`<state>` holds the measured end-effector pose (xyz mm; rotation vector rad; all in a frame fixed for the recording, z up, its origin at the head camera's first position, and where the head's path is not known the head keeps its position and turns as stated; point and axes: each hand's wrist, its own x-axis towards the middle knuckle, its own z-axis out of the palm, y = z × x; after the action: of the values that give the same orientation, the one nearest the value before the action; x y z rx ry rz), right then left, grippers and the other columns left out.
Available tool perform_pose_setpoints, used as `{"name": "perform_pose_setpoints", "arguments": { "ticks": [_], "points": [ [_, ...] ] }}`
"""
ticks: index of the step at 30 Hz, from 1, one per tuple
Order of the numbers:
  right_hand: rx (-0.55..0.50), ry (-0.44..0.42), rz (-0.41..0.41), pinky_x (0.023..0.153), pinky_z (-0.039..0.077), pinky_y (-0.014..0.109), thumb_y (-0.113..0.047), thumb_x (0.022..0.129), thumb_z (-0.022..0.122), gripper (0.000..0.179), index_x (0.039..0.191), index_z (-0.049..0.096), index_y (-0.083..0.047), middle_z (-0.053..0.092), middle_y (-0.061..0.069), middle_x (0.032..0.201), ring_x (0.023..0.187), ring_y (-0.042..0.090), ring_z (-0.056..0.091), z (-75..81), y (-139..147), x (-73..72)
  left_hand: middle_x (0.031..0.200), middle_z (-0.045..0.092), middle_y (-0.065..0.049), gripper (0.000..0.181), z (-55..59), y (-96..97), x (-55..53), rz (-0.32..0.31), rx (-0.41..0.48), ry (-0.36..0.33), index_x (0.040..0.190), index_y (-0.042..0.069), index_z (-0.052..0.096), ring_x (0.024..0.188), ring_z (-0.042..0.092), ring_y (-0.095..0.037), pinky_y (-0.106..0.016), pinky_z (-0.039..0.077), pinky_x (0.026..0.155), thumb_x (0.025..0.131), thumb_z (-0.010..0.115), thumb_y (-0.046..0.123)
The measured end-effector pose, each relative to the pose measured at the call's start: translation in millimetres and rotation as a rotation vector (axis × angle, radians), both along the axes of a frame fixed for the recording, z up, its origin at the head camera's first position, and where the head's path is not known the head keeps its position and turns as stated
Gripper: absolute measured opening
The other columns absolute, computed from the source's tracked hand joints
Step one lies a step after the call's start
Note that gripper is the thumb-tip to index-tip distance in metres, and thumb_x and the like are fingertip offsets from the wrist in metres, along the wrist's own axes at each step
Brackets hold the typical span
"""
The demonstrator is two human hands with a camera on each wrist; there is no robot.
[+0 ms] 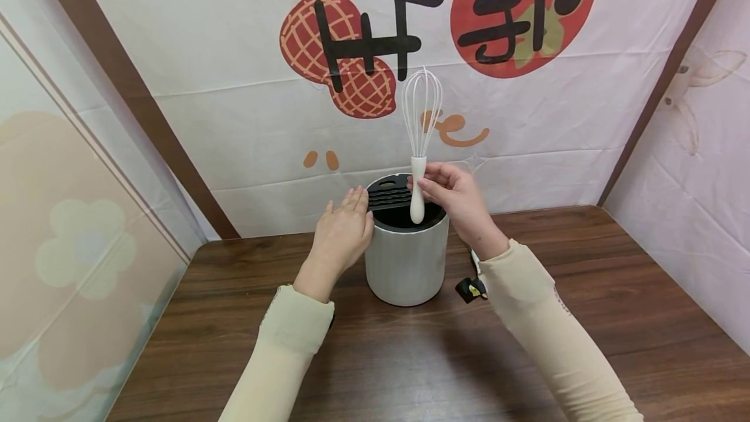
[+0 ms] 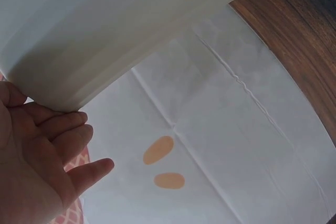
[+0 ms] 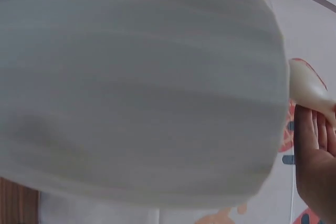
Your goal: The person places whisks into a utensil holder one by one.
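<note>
A white-handled balloon whisk (image 1: 417,197) stands upright, wires up, above the mouth of a white utensil holder (image 1: 405,269). Its handle is pinched between the thumb and fingers of my right hand (image 1: 461,204), and the handle's lower end overlaps the dark opening. On the other side, my left hand (image 1: 342,233) rests against the holder's rim with its fingers extended. In the left wrist view the fingertips touch the holder's wall (image 2: 105,30). A black slotted insert (image 1: 389,197) covers the back left of the opening. The right wrist view shows the whisk handle (image 3: 307,85) past the rim.
The holder stands on a dark brown wooden table (image 1: 375,357). A small black item with a yellow mark (image 1: 469,289) lies right of the holder, partly behind the right sleeve. A printed cloth backdrop (image 1: 246,161) hangs close behind the table.
</note>
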<state>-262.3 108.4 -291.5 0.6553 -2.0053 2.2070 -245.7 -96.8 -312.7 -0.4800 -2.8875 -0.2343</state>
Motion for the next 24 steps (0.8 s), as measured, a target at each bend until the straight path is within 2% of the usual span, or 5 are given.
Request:
{"name": "perform_pose_setpoints", "arguments": {
  "ticks": [4, 9, 24],
  "points": [
    [0.011, -0.012, -0.012, 0.081, 0.053, 0.029, 0.001, 0.094, 0.053, 0.03, 0.122, 0.053, 0.013, 0.056, 0.035, 0.114, 0.096, 0.023, 0.065, 0.4, -9, -0.5, 0.151, 0.029, -0.01, 0.051, 0.1, 0.6, 0.1, 0.004, 0.0, 0.001, 0.146, 0.002, 0.032, 0.139, 0.025, -0.023, -0.05, 0.021, 0.111, 0.101, 0.03, 0.026],
    [0.014, -0.028, 0.0, 0.08, 0.054, 0.029, 0.001, 0.094, 0.054, 0.03, 0.122, 0.054, 0.012, 0.06, 0.031, 0.111, 0.091, 0.016, 0.065, -0.6, -18, -1.3, 0.15, 0.03, -0.01, 0.051, -0.4, 0.7, -0.1, -0.001, -0.005, 0.014, 0.145, 0.001, 0.034, 0.139, 0.027, -0.023, -0.051, 0.022, 0.111, 0.101, 0.031, 0.026],
    [0.003, -0.092, 0.124, 0.088, 0.05, 0.033, 0.004, 0.096, 0.047, 0.034, 0.127, 0.046, 0.017, 0.055, 0.034, 0.119, 0.1, 0.019, 0.065, -2.8, -23, -4.2, 0.149, 0.033, -0.011, 0.05, -2.3, 0.6, -0.9, 0.003, -0.002, 0.025, 0.145, 0.002, 0.035, 0.138, 0.028, -0.023, -0.051, 0.023, 0.11, 0.101, 0.031, 0.027]
  ]
}}
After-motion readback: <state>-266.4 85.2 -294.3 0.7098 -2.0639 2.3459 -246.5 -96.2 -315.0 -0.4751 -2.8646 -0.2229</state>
